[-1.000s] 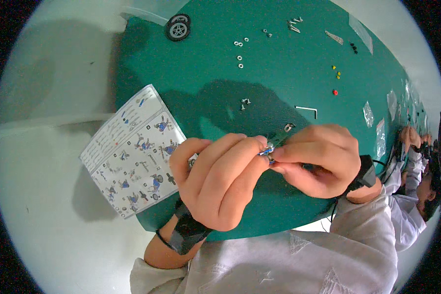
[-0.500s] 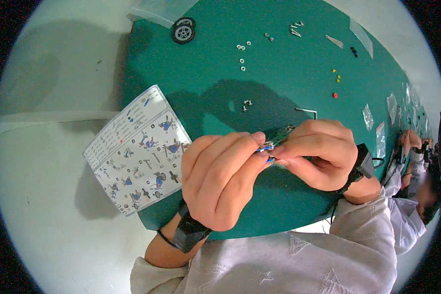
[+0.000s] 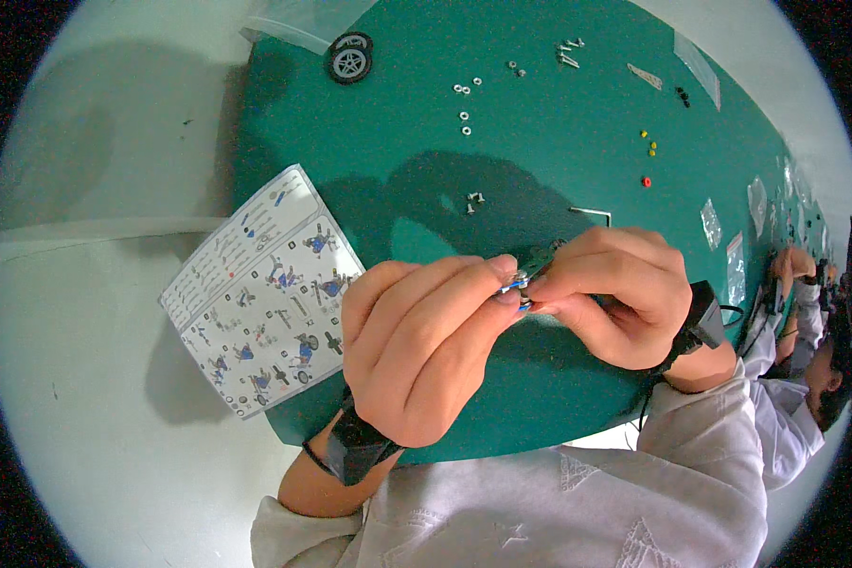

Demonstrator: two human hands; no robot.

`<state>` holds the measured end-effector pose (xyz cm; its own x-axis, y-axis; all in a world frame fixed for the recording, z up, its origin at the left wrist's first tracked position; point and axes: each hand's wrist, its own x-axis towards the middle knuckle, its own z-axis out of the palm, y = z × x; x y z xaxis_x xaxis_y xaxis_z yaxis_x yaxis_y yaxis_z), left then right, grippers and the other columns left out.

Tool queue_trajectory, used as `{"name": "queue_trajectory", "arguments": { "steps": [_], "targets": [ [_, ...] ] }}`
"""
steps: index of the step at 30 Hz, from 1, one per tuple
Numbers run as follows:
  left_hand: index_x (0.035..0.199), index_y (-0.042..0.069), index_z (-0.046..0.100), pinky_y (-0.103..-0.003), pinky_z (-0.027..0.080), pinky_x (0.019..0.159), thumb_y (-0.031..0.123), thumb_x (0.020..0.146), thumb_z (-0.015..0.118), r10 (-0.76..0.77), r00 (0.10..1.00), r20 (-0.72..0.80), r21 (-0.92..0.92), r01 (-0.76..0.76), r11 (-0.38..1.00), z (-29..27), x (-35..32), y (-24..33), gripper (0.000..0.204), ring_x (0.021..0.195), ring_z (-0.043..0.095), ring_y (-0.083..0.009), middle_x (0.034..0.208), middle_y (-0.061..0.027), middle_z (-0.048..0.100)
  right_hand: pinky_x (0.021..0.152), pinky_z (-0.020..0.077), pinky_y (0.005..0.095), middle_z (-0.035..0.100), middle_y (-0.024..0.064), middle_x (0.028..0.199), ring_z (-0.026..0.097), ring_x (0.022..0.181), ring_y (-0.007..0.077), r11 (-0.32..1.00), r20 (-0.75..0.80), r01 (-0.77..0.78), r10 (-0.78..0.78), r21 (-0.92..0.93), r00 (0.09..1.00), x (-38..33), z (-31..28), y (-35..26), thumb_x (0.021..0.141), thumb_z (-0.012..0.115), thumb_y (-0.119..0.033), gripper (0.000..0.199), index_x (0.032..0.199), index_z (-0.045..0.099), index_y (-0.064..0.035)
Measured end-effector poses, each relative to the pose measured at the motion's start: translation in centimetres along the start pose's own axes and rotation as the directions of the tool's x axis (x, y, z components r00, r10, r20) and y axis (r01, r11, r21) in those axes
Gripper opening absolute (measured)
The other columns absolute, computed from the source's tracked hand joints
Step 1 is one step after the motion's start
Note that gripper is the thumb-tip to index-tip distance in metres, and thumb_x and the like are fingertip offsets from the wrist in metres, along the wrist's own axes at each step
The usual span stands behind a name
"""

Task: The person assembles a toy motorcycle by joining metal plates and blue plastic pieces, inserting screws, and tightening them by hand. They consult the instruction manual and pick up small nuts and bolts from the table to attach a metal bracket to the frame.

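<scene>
Low over the green desk (image 3: 540, 407), my left hand (image 3: 418, 348) and right hand (image 3: 625, 295) both pinched the small blue-and-silver part (image 3: 515, 284) between them, which seemed light, stiff and rather slippery, best taken by its edges.

An illustrated instruction sheet (image 3: 265, 312) juts over the left edge of a green tabletop (image 3: 559, 123), its small dark square marks (image 3: 257, 272) among the diagrams too tiny to read; from where I stand, no word or number is legible anywhere.
</scene>
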<state>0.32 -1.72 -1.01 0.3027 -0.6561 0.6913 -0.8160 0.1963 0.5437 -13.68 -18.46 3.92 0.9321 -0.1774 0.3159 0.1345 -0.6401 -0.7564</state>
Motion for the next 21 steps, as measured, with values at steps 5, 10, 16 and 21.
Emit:
{"name": "queue_trajectory", "arguments": {
  "steps": [5, 10, 16, 21],
  "targets": [
    [0.105, 0.007, 0.068, -0.040, 0.052, 0.080, -0.004, 0.081, 0.081, -0.009, 1.000, 0.012, -0.001, 0.009, 1.000, -0.2, -0.1, 0.1, 0.030, 0.094, 0.072, -0.0253, 0.112, -0.0094, 0.072, 0.062, 0.0575, 0.0329, 0.076, 0.0109, 0.090, 0.075, 0.075, 0.0243, 1.000, -0.012, -0.027, 0.027, 0.003, 1.000, -0.3, 0.2, -0.1, 0.089, 0.079, -0.005, 0.017, 0.105, 0.075, -0.0045],
    [0.105, 0.007, 0.067, -0.040, 0.052, 0.080, -0.004, 0.081, 0.081, -0.009, 1.000, 0.006, -0.002, 0.009, 1.000, -0.3, -0.1, 0.1, 0.030, 0.094, 0.071, -0.0264, 0.113, -0.0101, 0.072, 0.060, 0.0581, 0.0315, 0.077, 0.0109, 0.087, 0.076, 0.072, 0.0225, 0.996, 0.025, -0.063, 0.062, 0.060, 0.998, -0.3, 0.2, -0.4, 0.090, 0.078, -0.006, 0.017, 0.107, 0.075, -0.0033],
    [0.105, 0.007, 0.067, -0.041, 0.053, 0.079, -0.003, 0.082, 0.081, 0.000, 0.999, 0.044, -0.009, 0.000, 1.000, -0.5, 0.0, 0.0, 0.030, 0.096, 0.071, -0.0278, 0.115, -0.0108, 0.071, 0.054, 0.0545, 0.0275, 0.076, 0.0110, 0.080, 0.072, 0.061, 0.0169, 0.969, -0.011, -0.190, 0.194, 0.160, 0.981, -0.6, 0.5, -0.9, 0.093, 0.073, -0.001, 0.009, 0.101, 0.074, 0.0028],
    [0.107, 0.007, 0.067, -0.041, 0.053, 0.080, -0.003, 0.082, 0.081, 0.005, 1.000, 0.026, -0.008, -0.005, 1.000, -0.4, -0.2, -0.1, 0.030, 0.096, 0.071, -0.0279, 0.117, -0.0115, 0.071, 0.058, 0.0589, 0.0288, 0.078, 0.0108, 0.083, 0.077, 0.071, 0.0186, 0.984, 0.034, -0.131, 0.128, 0.120, 0.991, -0.2, -0.1, -0.8, 0.092, 0.077, -0.005, 0.015, 0.107, 0.076, -0.0022]
  ]
}}
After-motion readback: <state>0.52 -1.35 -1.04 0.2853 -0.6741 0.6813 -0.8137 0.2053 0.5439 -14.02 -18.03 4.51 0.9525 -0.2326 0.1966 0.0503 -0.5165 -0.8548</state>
